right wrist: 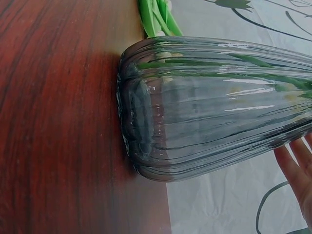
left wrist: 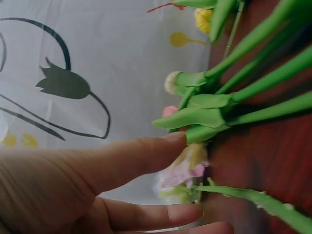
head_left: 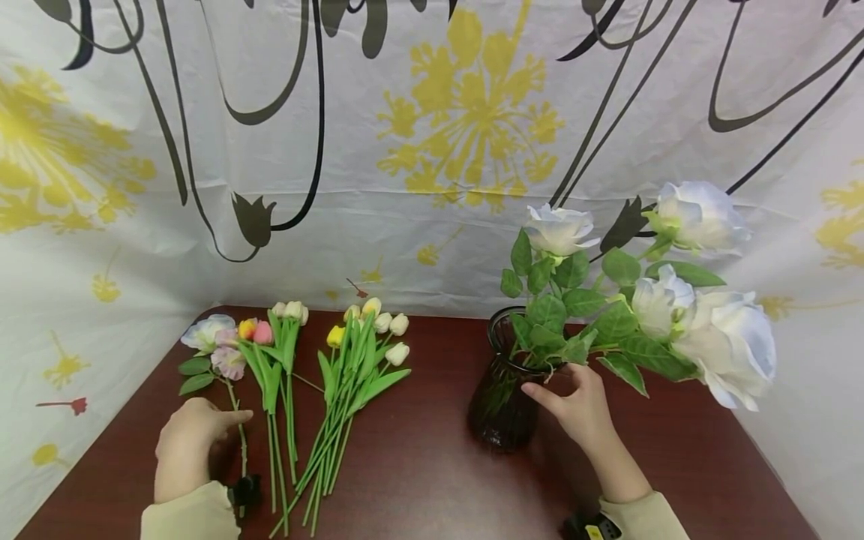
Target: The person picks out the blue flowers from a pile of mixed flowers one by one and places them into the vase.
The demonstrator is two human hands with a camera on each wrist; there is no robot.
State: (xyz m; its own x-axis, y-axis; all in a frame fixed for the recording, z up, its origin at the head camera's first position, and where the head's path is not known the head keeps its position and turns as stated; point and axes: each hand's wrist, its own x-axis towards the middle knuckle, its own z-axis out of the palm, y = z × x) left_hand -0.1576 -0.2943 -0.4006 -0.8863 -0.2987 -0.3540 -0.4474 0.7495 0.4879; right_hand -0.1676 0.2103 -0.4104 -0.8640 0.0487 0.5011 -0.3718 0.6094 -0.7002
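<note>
A dark ribbed glass vase [head_left: 502, 409] stands on the table holding several white-blue roses [head_left: 725, 345] with green leaves, most leaning right. My right hand [head_left: 580, 409] holds the vase's right side just below the rim; in the right wrist view its fingers [right wrist: 295, 163] lie against the glass. On the left, my left hand [head_left: 192, 442] hovers over a thorny flower stem [head_left: 243, 439] topped by pink and pale-blue blooms [head_left: 226, 352]. Thumb and fingers are spread apart in the left wrist view, with the stem [left wrist: 263, 199] beyond them, not gripped.
Beside that stem lie pink and orange tulips [head_left: 263, 332] and white tulips [head_left: 293, 311]. A larger bunch of yellow and white tulips [head_left: 354, 375] lies nearer the middle of the dark red table [head_left: 418, 465]. A patterned cloth [head_left: 418, 247] hangs behind.
</note>
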